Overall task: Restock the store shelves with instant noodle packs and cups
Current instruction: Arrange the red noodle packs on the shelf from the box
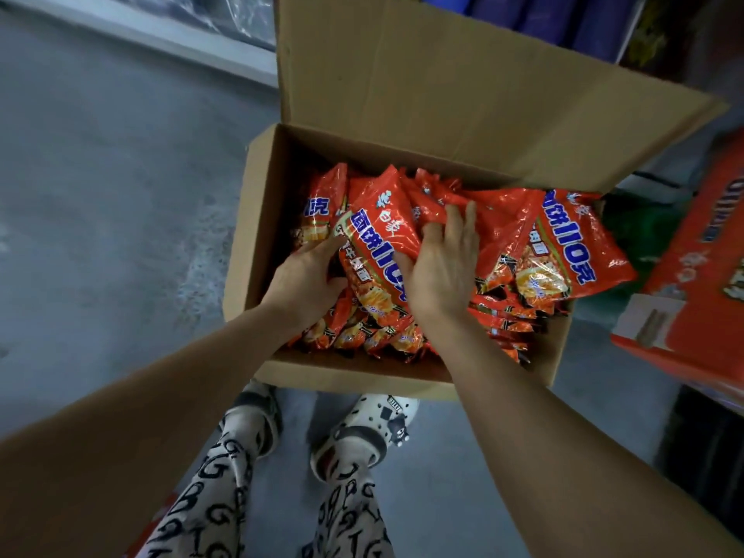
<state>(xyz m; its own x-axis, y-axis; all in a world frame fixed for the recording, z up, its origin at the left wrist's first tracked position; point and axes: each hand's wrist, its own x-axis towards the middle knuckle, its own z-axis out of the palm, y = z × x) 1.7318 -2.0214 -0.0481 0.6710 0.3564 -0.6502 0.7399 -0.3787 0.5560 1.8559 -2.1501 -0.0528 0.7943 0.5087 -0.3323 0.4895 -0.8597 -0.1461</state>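
An open cardboard box (257, 219) stands on the floor, filled with several red-orange instant noodle packs. One pack (376, 239) with blue lettering stands tilted in the middle, between both hands. My left hand (302, 279) holds its left edge with curled fingers tucked beside it. My right hand (441, 267) grips its right edge, thumb on the front, fingers stretched over the packs behind. Another pack (571, 247) lies flat at the box's right side.
The box's tall back flap (443, 86) stands up behind the packs. A red noodle carton (692, 275) sits on a low shelf at the right. Grey floor (100, 195) spreads to the left. My feet in pale clogs stand just before the box.
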